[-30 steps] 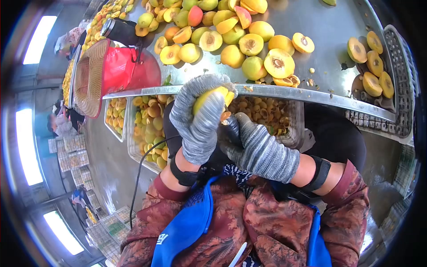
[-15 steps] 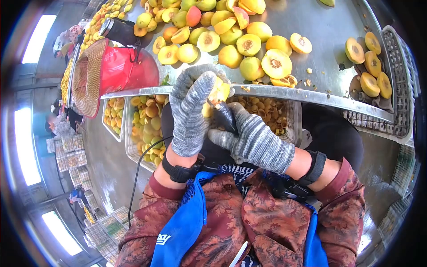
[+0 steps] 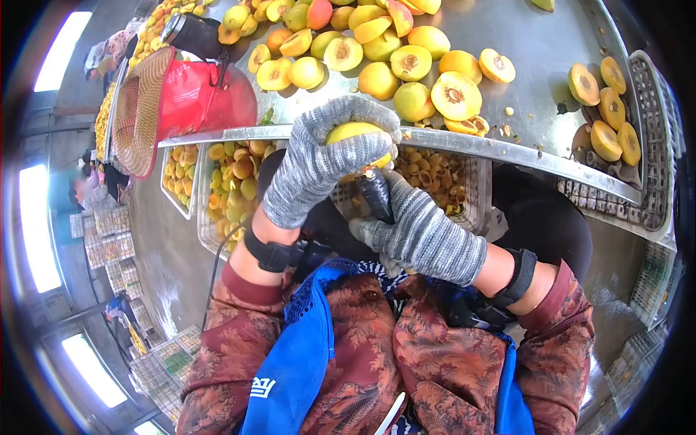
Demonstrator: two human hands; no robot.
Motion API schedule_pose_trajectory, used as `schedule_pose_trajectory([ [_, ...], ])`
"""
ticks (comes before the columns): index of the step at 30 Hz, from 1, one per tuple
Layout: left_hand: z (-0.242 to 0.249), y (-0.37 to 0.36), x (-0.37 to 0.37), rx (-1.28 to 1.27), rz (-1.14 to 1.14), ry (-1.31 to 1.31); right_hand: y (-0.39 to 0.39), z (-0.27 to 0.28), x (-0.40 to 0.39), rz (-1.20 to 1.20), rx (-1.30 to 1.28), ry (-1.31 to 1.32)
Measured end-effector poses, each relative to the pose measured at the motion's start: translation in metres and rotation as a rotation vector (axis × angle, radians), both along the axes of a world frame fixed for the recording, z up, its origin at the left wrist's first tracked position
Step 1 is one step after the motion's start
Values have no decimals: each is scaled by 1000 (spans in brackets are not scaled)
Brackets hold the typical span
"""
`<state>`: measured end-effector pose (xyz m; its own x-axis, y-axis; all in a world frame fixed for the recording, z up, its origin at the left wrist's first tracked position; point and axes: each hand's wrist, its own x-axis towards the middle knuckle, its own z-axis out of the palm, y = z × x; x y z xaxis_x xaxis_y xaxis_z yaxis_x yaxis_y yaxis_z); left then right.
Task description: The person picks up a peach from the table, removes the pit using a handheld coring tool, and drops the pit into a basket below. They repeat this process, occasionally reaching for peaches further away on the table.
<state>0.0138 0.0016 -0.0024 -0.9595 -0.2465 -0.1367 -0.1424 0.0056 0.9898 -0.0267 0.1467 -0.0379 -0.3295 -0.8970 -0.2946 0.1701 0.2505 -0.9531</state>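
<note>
My left hand (image 3: 319, 159), in a grey knitted glove, is wrapped around a yellow peach (image 3: 352, 131) just in front of the table edge. My right hand (image 3: 431, 235), gloved the same way, grips a short black-handled tool (image 3: 375, 194). The tool's upper end meets the underside of the peach, where its working tip is hidden by the fruit and fingers. Beyond my hands, halved peaches lie on the metal table; one cut half (image 3: 456, 96) shows its brown centre.
Below the table edge stand a crate of whole peaches (image 3: 206, 226) and a crate of scooped-out scraps (image 3: 475, 210). A red bag (image 3: 192, 98), a straw hat (image 3: 139, 109) and a black flask (image 3: 192, 34) sit at left. Several peach halves (image 3: 605, 141) lie at right.
My left hand has turned over and now wraps across the top of the peach, which earlier showed its cut flesh. The black-handled tool stays against the fruit from below.
</note>
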Motion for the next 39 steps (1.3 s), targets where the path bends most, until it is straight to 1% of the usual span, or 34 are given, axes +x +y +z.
schedule_pose_trajectory([
  [1,4,-3,-2,4,5,1,0,-1,0,8,-7,-44],
  [3,11,-7,-5,-122,-134,-67,-1,-1,2,25,-7,-93],
  [4,11,-8,-6,-144,-147,-87,-2,1,3,-6,-35,-138],
  [6,12,-12,-10,-109,-160,-89,-2,7,0,-33,-56,-181],
  [7,11,-13,-12,-80,-181,-91,-2,13,-6,19,-7,-325],
  [8,9,-12,-13,-136,-168,-9,-1,17,-9,69,42,-469],
  [9,8,-10,-13,-132,-164,-10,-1,18,-11,72,47,-471],
  [11,9,-6,-14,-173,-87,25,0,19,-14,114,26,-505],
  [13,5,-5,-13,-167,-81,16,0,21,-17,133,45,-507],
  [15,4,1,-10,-75,11,13,0,20,-15,156,65,-511],
  [16,4,0,-10,-74,14,12,0,19,-12,117,51,-436],
  [17,4,-2,-11,-53,-32,4,0,17,-10,79,36,-360],
  [18,4,-4,-12,-31,-77,-2,-1,13,-7,81,37,-358],
  [19,4,-6,-12,-29,-72,0,-1,9,-4,51,29,-323],
  [21,5,-10,-14,-74,-168,-55,-1,5,0,22,21,-283],
  [23,4,-14,-15,-122,-185,-38,-2,5,3,-76,-68,-156],
  [24,4,-14,-15,-168,-204,-25,-2,8,0,-74,-68,-156],
  [26,7,-13,-15,-194,-186,-15,1,20,-11,78,35,-480],
  [27,8,-11,-14,-219,-169,-6,2,23,-15,80,38,-482],
  [29,6,-8,-12,-201,-134,10,2,25,-21,193,79,-649],
  [31,5,-5,-11,-184,-99,28,2,25,-20,185,77,-604],
  [33,6,-2,-11,-34,-27,14,0,19,-13,179,75,-561],
  [35,5,-2,-11,8,-35,-6,0,3,0,-5,-92,-332],
  [36,4,-2,-12,49,-43,-24,0,2,2,-5,-91,-331],
  [37,4,-3,-12,50,-43,-22,0,2,4,-35,-101,-310],
  [39,4,-6,-13,-167,-142,11,0,8,0,-59,-112,-284],
])
